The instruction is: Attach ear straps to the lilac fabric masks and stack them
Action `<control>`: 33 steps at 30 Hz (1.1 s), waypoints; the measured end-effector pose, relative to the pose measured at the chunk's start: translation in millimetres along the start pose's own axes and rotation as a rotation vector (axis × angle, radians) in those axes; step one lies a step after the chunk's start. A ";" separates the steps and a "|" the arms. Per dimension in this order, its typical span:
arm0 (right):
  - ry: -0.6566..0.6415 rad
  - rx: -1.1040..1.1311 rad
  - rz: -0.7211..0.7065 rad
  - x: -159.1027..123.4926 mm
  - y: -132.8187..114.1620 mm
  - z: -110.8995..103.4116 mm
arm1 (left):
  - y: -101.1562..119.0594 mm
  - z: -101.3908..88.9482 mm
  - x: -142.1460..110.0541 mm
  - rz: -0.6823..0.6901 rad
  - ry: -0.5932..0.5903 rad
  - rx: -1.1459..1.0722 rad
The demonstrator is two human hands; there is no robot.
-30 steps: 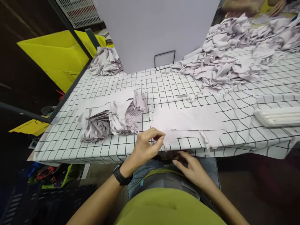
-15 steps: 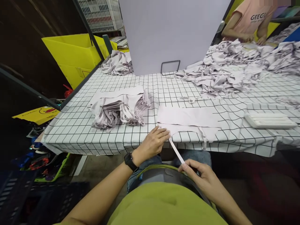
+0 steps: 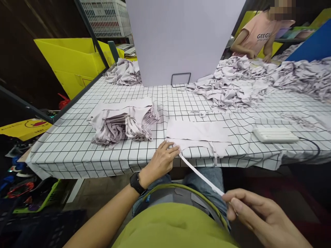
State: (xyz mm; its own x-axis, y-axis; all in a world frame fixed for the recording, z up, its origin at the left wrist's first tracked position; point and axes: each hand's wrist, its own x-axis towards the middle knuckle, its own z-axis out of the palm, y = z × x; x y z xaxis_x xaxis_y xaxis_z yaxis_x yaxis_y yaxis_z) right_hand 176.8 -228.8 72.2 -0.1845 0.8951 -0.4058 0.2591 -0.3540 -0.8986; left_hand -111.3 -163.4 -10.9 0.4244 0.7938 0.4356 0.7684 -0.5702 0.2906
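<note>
A flat pale lilac fabric piece [image 3: 196,132] lies at the near edge of the grid-patterned table [image 3: 77,148]. My left hand [image 3: 161,161] presses on its near left corner, fingers together on the cloth. A narrow strap [image 3: 199,174] runs taut from that corner down to my right hand [image 3: 254,210], which pinches its free end above my lap. A second strap [image 3: 214,154] hangs over the table edge. A stack of folded pieces with straps [image 3: 124,121] sits left of the flat piece.
A big heap of loose lilac pieces [image 3: 238,86] covers the far right of the table, a smaller pile [image 3: 124,72] the far left. A grey upright board [image 3: 181,38] stands at the back. A white ridged tray [image 3: 275,134] lies right. Another person [image 3: 261,34] works beyond; yellow bin [image 3: 69,65] left.
My right hand has pulled the strap out longer, moving down and to the right toward my lap. My left hand stays on the fabric corner. The camera has tilted up slightly.
</note>
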 end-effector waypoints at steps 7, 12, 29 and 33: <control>-0.039 0.506 0.135 50.2 -21.6 28.4 | 46.6 -29.3 18.1 -0.046 0.199 -0.535; -0.086 0.529 0.163 69.5 -24.8 37.2 | 54.7 -35.1 29.6 0.072 0.139 -0.330; -0.150 0.323 0.098 99.0 -13.7 42.3 | 36.5 -27.2 43.0 0.039 -0.093 -0.136; -0.145 0.275 0.098 102.9 -4.8 40.2 | 35.1 -26.2 44.5 -0.012 -0.105 -0.201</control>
State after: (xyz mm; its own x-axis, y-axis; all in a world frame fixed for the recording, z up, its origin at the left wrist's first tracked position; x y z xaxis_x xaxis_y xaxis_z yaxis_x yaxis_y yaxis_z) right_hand 118.5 -145.9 28.1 -0.3094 0.8122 -0.4946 0.0201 -0.5145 -0.8573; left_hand -78.0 -153.7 41.1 0.4712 0.8125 0.3433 0.6671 -0.5829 0.4639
